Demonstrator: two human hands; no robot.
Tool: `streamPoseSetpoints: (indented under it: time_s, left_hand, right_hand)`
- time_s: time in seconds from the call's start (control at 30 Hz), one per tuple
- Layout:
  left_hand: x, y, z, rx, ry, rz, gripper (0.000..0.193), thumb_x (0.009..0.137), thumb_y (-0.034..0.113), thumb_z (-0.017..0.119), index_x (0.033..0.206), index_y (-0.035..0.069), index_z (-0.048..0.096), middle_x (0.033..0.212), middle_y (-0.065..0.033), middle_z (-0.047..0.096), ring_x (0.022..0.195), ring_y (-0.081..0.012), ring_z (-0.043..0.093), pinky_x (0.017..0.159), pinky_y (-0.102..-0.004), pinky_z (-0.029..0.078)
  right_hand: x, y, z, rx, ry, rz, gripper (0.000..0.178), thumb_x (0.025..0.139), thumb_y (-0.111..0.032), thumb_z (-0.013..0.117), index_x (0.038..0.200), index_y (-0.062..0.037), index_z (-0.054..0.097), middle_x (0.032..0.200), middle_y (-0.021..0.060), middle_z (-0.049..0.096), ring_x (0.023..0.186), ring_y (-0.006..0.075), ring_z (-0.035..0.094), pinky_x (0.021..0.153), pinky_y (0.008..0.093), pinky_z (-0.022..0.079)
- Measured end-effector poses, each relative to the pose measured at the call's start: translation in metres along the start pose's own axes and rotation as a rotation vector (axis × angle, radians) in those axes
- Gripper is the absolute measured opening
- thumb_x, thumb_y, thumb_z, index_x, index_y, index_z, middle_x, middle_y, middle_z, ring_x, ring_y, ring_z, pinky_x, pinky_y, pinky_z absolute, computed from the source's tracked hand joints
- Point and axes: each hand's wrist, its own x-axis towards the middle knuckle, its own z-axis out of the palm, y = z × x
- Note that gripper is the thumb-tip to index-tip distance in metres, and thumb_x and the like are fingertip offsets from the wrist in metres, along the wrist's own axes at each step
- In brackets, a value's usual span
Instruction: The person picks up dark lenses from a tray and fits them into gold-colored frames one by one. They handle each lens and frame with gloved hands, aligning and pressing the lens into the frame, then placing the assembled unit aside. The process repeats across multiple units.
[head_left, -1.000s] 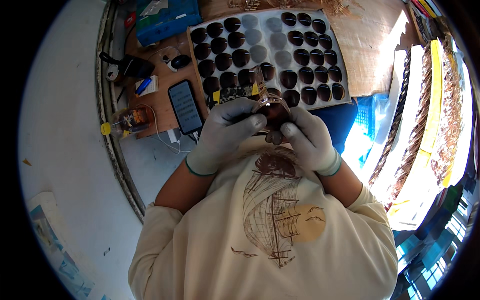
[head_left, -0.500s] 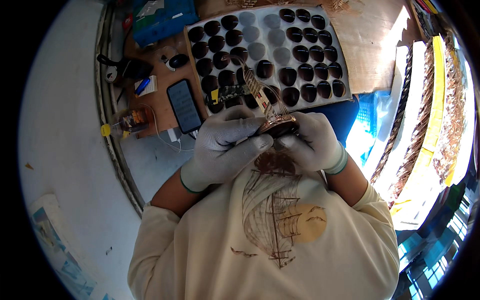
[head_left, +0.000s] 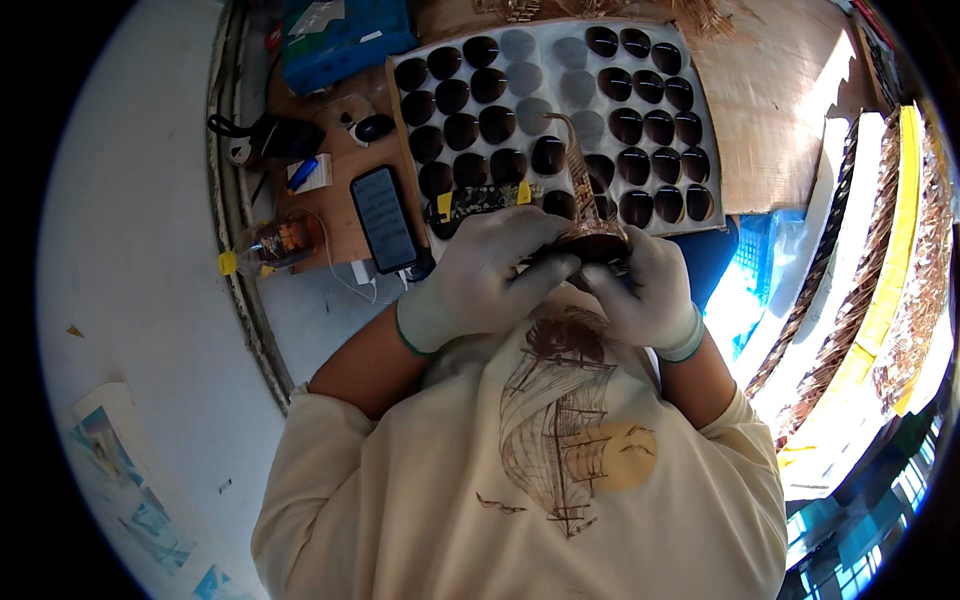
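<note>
Brown-lensed sunglasses with patterned frame (head_left: 599, 244) lie crosswise, pinched between white-gloved left hand (head_left: 490, 268) and matching right hand (head_left: 646, 292), temple arms (head_left: 581, 186) pointing away over the white, rectangular lens tray (head_left: 549, 88).

"Any writing you can read?"
"None. The phone screen (head_left: 386, 222) shows rows of text, too small to make out."
"And the bottle (head_left: 280, 243)?"
"Its markings are blurred too."

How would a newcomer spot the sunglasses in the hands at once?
Find the white tray of dark lenses on the wooden table. At its near edge, the gloved left hand and right hand hold the sunglasses. Unlike the dark lenses lying singly in the tray, they have a patterned arm with a curved tip.
</note>
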Motion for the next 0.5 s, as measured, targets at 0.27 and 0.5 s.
streamPoseSetpoints:
  time_s: [0.27, 0.5]
  left_hand:
    - [0.207, -0.176, -0.092, 0.041, 0.589, -0.666, 0.071, 0.099, 0.045, 0.065, 0.152, 0.003, 0.045, 0.154, -0.0219, 0.048, 0.143, -0.0333, 0.046, 0.117, -0.0344, 0.035]
    - [0.246, -0.262, -0.101, -0.780, 0.510, -0.582, 0.023, 0.098, 0.023, 0.066, 0.113, 0.005, 0.067, 0.100, -0.0066, 0.067, 0.092, -0.0197, 0.062, 0.082, -0.0364, 0.050]
  right_hand:
    - [0.032, 0.174, -0.144, -0.782, 0.236, 0.391, 0.017, 0.092, -0.016, 0.063, 0.106, -0.0064, 0.069, 0.090, 0.0250, 0.069, 0.087, 0.0451, 0.067, 0.076, 0.0530, 0.053]
    - [0.044, 0.171, -0.126, -0.976, 0.319, 0.196, 0.029, 0.090, -0.017, 0.065, 0.117, -0.0097, 0.072, 0.125, 0.0173, 0.068, 0.115, 0.0378, 0.064, 0.099, 0.0475, 0.051]
